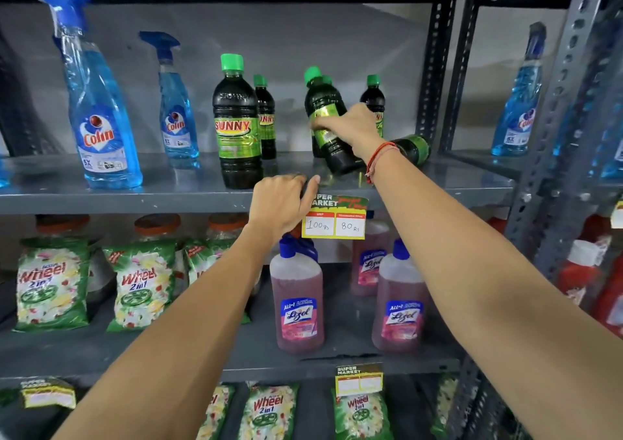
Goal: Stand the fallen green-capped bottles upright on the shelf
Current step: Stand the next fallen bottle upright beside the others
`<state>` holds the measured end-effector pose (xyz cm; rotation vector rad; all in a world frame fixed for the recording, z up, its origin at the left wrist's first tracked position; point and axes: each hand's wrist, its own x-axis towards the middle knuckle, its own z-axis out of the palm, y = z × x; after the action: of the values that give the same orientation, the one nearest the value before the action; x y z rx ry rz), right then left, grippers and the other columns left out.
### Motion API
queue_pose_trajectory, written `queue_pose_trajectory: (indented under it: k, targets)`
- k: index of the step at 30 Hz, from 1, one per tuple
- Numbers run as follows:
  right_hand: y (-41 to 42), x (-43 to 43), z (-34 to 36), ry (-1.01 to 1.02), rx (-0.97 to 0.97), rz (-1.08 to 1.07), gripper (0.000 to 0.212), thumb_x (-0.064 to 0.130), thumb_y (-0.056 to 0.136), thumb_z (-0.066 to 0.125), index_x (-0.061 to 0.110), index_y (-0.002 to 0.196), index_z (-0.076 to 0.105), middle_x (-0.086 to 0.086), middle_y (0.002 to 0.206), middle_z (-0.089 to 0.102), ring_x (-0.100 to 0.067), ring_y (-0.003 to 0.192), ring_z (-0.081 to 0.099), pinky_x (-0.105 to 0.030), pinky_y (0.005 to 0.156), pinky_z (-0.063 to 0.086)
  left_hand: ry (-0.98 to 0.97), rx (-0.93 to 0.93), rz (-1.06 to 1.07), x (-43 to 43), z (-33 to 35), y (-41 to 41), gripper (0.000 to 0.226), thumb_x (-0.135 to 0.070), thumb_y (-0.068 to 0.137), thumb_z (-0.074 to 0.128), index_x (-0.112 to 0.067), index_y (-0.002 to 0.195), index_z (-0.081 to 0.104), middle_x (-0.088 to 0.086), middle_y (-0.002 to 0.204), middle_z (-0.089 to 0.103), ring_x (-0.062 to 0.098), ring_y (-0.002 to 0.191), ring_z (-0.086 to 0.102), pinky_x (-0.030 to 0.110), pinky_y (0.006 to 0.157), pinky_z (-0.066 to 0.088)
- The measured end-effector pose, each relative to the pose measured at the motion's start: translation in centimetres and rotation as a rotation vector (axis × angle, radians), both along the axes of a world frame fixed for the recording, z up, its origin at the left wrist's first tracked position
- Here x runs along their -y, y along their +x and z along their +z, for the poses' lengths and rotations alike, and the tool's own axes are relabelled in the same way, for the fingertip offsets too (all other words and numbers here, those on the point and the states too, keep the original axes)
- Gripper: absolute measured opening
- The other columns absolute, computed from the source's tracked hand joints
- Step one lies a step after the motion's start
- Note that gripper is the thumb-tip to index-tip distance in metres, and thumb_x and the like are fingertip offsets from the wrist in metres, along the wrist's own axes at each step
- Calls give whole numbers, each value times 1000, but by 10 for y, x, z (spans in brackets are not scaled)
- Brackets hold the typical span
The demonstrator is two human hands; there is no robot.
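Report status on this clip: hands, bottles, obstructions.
Right hand gripping tilted green-capped dark bottle. Left hand resting on grey metal shelf edge. Another bottle lying behind.

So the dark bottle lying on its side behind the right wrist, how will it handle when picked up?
The fallen bottle is round, so it may roll if nudged. It looks full of dark liquid, so probably heavy for its size. The glossy plastic might be slightly slippery.

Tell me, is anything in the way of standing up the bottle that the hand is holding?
Nothing visible. The right hand holds the tilted bottle over a bare patch of shelf. The big upright bottle stands off to one side, and a fallen bottle lies behind the wrist.
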<state>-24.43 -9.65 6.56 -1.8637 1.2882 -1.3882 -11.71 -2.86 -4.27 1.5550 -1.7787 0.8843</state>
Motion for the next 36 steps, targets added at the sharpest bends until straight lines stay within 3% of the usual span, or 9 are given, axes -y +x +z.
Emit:
queue_pose_trajectory:
  k: [3,8,14,20,22,25,30,32,36]
  targets:
    - [4,1,-17,-36,185,18,64,34,61,87,8,107,52,-5,104,60,-16,94,59,-24,75,45,-27,-13,-4,2,0,0,65,-47,92,16,-11,67,65,7,62,66,28,55,59,27,49,24]
    - [1,3,-34,-98,185,51,88,42,61,86,9,128,39,-3,119,52,-14,107,49,-24,91,38,-63,-9,-37,2,-1,-1,56,-42,94,23,-13,75,68,6,67,69,29,56,61,27,49,25]
    - [-10,-4,-40,-5,119,135,65,22,75,76,9,129,42,2,102,57,-12,97,53,-23,83,42,-60,-16,-39,3,-2,-1,59,-43,93,20,-14,80,70,6,73,71,28,60,63,27,50,29]
    - [-8,2,-47,-141,-9,0,101,51,57,85,12,136,34,-11,134,45,-25,128,40,-40,106,35,-54,-10,-41,3,-3,-2,61,-44,93,19,-13,81,70,4,77,72,25,61,63,26,50,30]
    - [-12,2,-48,-56,57,111,90,42,63,84,13,134,37,-7,128,52,-23,123,48,-39,105,40,-54,-10,-42,3,-3,-1,60,-44,94,20,-13,81,70,4,76,72,24,60,63,26,49,32]
    - [-18,2,-51,-24,34,112,69,26,69,81,11,125,45,-4,113,59,-22,114,56,-26,88,43,-58,-7,-36,4,-3,-1,59,-43,94,21,-13,80,70,4,75,72,24,61,64,26,49,33]
    - [-2,2,-52,-142,-184,-138,100,53,59,82,7,133,34,-15,131,44,-31,124,41,-40,100,38,-55,-4,-21,5,-1,0,61,-45,93,18,-14,84,70,4,78,73,26,64,65,28,50,32]
    - [-1,5,-53,-4,-78,-10,101,52,61,81,9,137,31,-13,133,44,-28,126,41,-43,106,38,-56,-1,-24,5,-2,0,62,-45,93,17,-14,84,70,4,78,73,26,64,65,27,49,31]
    - [-11,14,-52,169,117,184,71,34,59,77,12,120,51,-5,112,65,-22,110,61,-35,93,49,-61,-4,-26,6,-2,1,62,-45,93,18,-14,83,70,4,77,73,26,64,65,28,50,32]
